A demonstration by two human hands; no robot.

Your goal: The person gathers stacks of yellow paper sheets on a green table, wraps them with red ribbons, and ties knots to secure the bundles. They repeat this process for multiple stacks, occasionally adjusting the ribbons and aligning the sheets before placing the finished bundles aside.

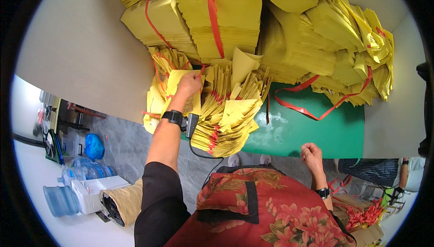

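My left hand (190, 83) is closed at the top edge of a yellow paper sheet (174, 81), by a bit of red plastic ribbon; its fingertips are hidden, so what it grips I cannot tell. Beside it on the right, a fanned pile of yellow papers (212, 125) with red ties lies along the front edge of the green tabletop (281, 135). My right hand (311, 155) hovers near that edge with its fingers curled, and nothing shows in it. A loose red ribbon (301, 111) trails across the green surface from the stacks at right.
Large stacks of yellow paper (220, 20), bound with red ribbon, rise behind. Pale panels (84, 43) stand at both sides. On the floor at left are water bottles (60, 200), a white box (86, 196) and a blue bag (94, 146). Another person's arm (403, 175) shows at far right.
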